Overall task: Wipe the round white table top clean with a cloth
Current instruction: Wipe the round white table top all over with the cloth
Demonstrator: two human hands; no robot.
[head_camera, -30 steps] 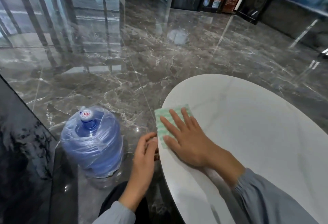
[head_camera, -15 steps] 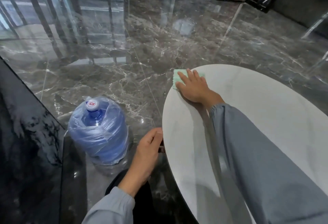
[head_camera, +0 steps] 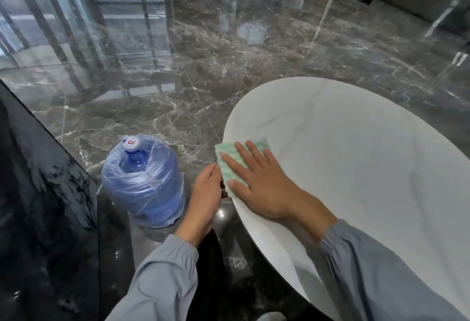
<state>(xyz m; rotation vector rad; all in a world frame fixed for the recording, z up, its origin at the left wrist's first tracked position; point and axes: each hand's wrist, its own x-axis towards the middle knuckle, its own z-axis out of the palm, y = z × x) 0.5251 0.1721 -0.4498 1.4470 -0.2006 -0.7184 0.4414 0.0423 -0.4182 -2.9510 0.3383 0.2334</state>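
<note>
The round white table top (head_camera: 356, 158) fills the right side of the view. A green-and-white striped cloth (head_camera: 225, 163) lies at its left edge, partly hanging over the rim. My right hand (head_camera: 256, 183) presses flat on the cloth with straight, spread fingers. My left hand (head_camera: 206, 193) hovers just off the table's left edge beside the cloth, fingers loosely bent, holding nothing. Both arms wear grey sleeves.
A large blue water jug (head_camera: 143, 183) wrapped in clear plastic stands on the dark marble floor (head_camera: 178, 91) left of the table. A dark glossy panel (head_camera: 38, 206) runs along the left. Glass walls and dark stands sit at the back.
My right hand has pulled the cloth back from the far left rim toward me along the table's edge. The left hand has stayed by the edge.
</note>
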